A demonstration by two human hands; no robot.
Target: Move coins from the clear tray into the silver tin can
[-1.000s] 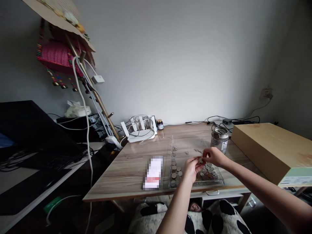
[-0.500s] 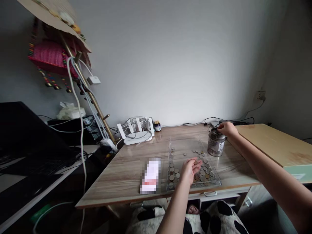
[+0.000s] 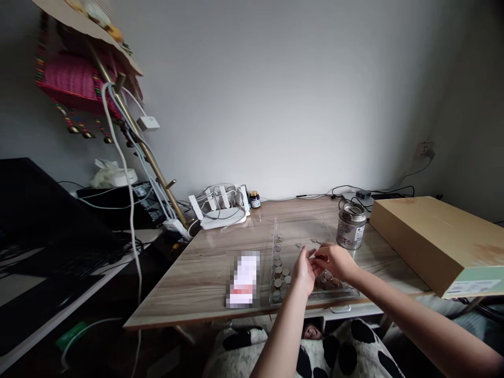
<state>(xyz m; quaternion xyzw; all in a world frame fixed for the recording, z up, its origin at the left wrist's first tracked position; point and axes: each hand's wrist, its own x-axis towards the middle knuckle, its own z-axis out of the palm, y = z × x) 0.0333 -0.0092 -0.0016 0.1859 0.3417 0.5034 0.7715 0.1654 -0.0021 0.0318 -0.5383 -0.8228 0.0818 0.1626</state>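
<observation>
Both hands together over the near half of a clear tray [image 3: 277, 231] on the wooden table [image 3: 205, 273], fingertips meeting. Left hand [image 3: 302, 272] upright, palm turned toward the right one, fingers loosely curled and narrow; right hand [image 3: 333, 261] knuckles-up, fingers pinched toward the left fingertips. Something small and thin apparently between the fingertips, too small to tell what, so cannot tell whether either hand really holds anything.

Coins [image 3: 280, 270] scattered flat inside the tray: a loose column along the tray's 9 o'clock side, a denser heap under and just past the right hand at the 5 o'clock corner, a few strays toward 12 o'clock. Tray near the table's front edge.

Patterned tin can [image 3: 351, 226] upright on the table at 1 o'clock from the hands, just beyond the tray's far right corner, apart from both hands. Long cardboard box [image 3: 429, 241] at 3 o'clock, well past the can. Flat blurred packet [image 3: 244, 278] at 9 o'clock, just beside the tray. White router [image 3: 220, 207] wrapped in cables at 11 o'clock by the wall, a small dark jar [image 3: 255, 199] just to its right. Black-and-white spotted cloth [image 3: 255, 352] at 6 o'clock, below the table edge.
</observation>
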